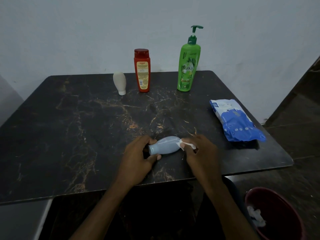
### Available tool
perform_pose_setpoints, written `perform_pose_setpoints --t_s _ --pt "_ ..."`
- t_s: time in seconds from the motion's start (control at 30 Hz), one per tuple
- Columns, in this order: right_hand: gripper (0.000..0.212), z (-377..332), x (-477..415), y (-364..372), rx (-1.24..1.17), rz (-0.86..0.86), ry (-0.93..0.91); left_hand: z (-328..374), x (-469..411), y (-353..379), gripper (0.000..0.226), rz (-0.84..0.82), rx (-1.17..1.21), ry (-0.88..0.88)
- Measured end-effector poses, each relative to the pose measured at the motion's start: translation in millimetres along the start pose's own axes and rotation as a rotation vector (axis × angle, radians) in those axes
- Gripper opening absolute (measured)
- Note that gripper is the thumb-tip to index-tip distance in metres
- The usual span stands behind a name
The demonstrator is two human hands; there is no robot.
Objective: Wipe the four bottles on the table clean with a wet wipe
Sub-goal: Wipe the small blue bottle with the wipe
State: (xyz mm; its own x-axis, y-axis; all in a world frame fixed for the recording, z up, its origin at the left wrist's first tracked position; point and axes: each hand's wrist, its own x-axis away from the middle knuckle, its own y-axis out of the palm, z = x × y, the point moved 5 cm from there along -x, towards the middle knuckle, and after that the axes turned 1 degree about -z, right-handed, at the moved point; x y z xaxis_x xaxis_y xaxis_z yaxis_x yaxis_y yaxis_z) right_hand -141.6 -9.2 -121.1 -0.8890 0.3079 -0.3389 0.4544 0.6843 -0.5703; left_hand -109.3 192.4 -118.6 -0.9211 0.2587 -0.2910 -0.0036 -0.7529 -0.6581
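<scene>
Dark marble bench (69, 127) against a plain pale wall, and we're right in the thick of it: the pale blue bottle (163, 145) lies on its side close to the near edge, about midway along, though whether it rests on the bench or is held just above it I cannot tell. The left hand (136, 158) has its fingers and thumb curled round the bottle's narrow end, holding it steady, while the right hand (202, 153) pinches a bunched white wet wipe (189, 145) and presses it against the rounded end. So this bottle is being cleaned now, with the wipe at one end and most of the body uncovered. Up along the far edge stand the other three in a row: a small white bottle (119, 82) upside down on its cap, a red bottle (142, 71) just beside it, and a tall green pump bottle (188, 66) further right. Nothing on their surfaces tells me whether they've been wiped. The blue wipes pack (235, 120) lies by the right edge, well apart from both hands. Down on the floor at the right, a dark red bin (277, 215) holds a crumpled white wipe (256, 215), which hints at some cleaning already done. My read: one bottle in progress, up to three left.
</scene>
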Motion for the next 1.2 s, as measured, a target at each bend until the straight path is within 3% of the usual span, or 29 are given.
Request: perform_pose_setpoints --t_s 0.17,0.37,0.67,0.8,1.0,1.1,1.2 --pt "0.014 -18 8 12 0.127 -0.001 -0.004 1 1 0 0.035 -0.015 0.007 -0.02" --pt "0.024 -58 27 31 0.079 -0.133 -0.245 1 2 1 0.034 -0.023 0.033 -0.019" --pt "0.023 0 -10 6 0.144 -0.13 0.171 -3 2 3 0.036 -0.042 0.013 -0.057" --pt "0.015 -33 3 16 0.121 -0.1 -0.031 -3 2 4 0.037 -0.038 0.008 -0.062" --pt "0.029 -68 22 31 0.066 -0.207 -0.279 0 3 3 0.034 -0.026 0.025 -0.047" --pt "0.023 -46 10 21 0.087 -0.137 -0.198 -1 4 3 0.036 -0.039 0.018 -0.06" --pt "0.021 -11 -7 9 0.123 -0.119 0.052 0 4 3 0.036 -0.043 0.004 -0.042"
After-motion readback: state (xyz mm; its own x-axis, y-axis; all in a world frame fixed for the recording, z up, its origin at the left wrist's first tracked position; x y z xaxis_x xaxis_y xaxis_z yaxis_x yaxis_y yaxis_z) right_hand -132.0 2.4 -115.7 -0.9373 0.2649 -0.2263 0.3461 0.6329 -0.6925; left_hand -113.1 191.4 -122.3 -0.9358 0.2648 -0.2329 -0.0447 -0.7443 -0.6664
